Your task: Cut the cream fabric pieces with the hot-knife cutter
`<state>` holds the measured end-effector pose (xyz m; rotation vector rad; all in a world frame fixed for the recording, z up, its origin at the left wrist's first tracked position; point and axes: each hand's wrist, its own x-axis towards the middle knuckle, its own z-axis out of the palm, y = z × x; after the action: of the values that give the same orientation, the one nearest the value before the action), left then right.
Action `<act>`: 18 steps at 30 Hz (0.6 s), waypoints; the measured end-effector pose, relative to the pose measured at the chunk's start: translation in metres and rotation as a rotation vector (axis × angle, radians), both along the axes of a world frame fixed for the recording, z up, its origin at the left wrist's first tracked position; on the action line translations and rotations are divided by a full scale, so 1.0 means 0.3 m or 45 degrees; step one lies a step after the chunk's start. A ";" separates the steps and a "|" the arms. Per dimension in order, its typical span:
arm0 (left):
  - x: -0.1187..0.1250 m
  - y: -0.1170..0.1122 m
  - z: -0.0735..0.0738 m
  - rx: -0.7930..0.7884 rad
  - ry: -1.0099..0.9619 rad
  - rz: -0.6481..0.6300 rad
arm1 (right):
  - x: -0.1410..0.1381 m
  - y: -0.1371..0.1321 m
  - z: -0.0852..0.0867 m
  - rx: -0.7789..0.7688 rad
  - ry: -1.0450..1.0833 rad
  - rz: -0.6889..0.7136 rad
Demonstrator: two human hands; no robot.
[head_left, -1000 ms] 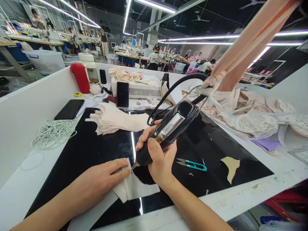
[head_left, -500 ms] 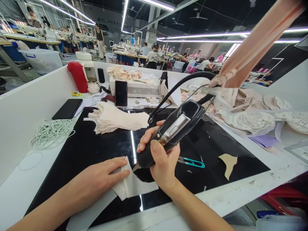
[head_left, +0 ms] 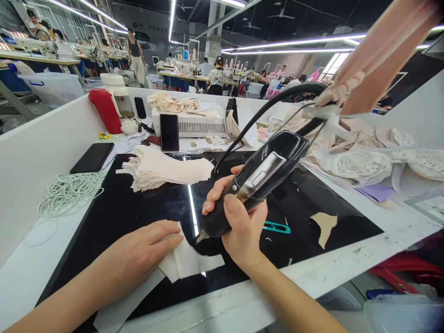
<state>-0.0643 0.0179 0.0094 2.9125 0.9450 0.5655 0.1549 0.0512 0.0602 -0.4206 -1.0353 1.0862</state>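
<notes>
My right hand (head_left: 244, 231) is wrapped round a black corded handheld tool (head_left: 265, 173) with a silver switch plate and a pointed metal tip. The tip points down at the black board (head_left: 149, 203), just off the curved edge of a white fabric piece (head_left: 194, 264). My left hand (head_left: 145, 247) lies flat on that piece, fingers stretched out, holding it down. Under it, a strip of white material (head_left: 128, 300) runs toward the table's front edge. Teal thread snips (head_left: 277, 227) lie right of my right hand, their blades hidden behind it.
Behind my hands lies a stack of cream fabric pieces (head_left: 169, 169). A beige scrap (head_left: 325, 226) is at the right. Pale cord (head_left: 69, 192) and a black phone (head_left: 92, 157) lie left. Lace cups (head_left: 362, 165) are heaped right. The tool's cable (head_left: 258, 115) arches up to a hanging pink strap (head_left: 385, 60).
My right hand has shifted the tool a little to the right, and its tip has come away from the fabric's edge. My left hand stays on the piece. The view has tilted slightly.
</notes>
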 end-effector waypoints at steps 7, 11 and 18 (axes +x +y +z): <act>0.076 -0.041 0.029 -0.286 0.004 -0.003 | 0.015 -0.021 -0.007 -0.017 -0.005 0.040; 0.070 -0.056 0.019 -0.268 0.039 -0.010 | 0.004 -0.024 -0.001 -0.021 0.008 0.076; 0.056 -0.068 0.009 -0.154 -0.010 -0.019 | -0.022 -0.026 0.010 -0.028 0.020 0.104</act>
<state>-0.0475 -0.0024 0.0121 2.8059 0.9212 0.4995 0.1483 0.0434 0.0632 -0.3898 -1.0345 1.1731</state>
